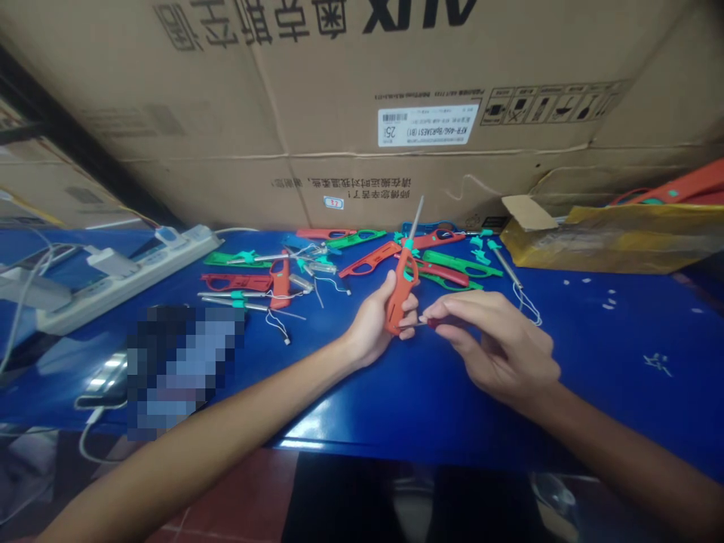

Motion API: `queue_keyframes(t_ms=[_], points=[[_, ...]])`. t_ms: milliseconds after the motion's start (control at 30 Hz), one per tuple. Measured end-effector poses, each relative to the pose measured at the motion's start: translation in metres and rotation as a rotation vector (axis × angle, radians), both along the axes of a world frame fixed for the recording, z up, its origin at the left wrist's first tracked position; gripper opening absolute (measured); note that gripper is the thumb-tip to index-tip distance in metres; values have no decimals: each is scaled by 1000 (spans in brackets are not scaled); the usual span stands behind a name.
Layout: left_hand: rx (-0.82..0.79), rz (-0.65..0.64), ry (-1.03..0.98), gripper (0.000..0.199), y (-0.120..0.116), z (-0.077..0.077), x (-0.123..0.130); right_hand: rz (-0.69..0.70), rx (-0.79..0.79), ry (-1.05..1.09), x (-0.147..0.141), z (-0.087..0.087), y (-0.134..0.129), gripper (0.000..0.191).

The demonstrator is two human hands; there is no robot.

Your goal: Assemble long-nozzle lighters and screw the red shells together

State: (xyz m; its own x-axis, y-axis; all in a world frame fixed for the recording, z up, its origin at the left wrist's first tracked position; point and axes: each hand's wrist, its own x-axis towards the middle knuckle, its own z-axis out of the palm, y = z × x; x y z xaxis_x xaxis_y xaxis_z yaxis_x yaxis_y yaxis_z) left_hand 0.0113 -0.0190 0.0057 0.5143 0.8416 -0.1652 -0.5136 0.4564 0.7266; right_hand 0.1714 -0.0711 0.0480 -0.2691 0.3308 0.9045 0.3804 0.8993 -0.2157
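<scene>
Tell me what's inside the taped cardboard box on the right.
Orange plastic parts with small green pieces show above the rim of the taped cardboard box. Its front wall covers whatever lies lower, so that can't be seen.

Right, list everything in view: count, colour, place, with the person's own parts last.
Lighter: one, orange, centre, held
Thin tool: one, dark red and metallic, near lighter
Loose casings: several, red, orange, green, blue, back centre
Metal rods: several, silver with teal fittings, among casings
Power strip: one, white, left
Phone: one, dark, left front
Pixelated patch: one, grey-blue, right of phone
Large carton: one, brown, back
Taped carton: one, brown and yellow, back right
Scraps: several, white, right
Table: one, blue, centre
Forearms: two, bare, foreground
Left hand: one, bare, around lighter
Right hand: one, bare, pinching thin tool
</scene>
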Motion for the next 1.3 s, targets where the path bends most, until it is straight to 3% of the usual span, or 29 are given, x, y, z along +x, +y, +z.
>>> queue_keyframes(t_ms=[333, 600, 833, 1033, 1300], points=[[-28, 15, 12, 46, -3, 7, 1, 25, -25, -38, -1, -2, 3, 48], [-91, 52, -23, 47, 0, 7, 0, 156, -60, -64, -4, -3, 2, 53], [-138, 54, -75, 48, 4, 4, -1, 92, -23, -129, -1, -5, 6, 56], [-74, 16, -92, 48, 6, -4, -2, 14, 46, -183, 1, 0, 5, 44], [-59, 1, 10, 49, 1, 3, 0, 88, -23, -235, 0, -14, 5, 64]])
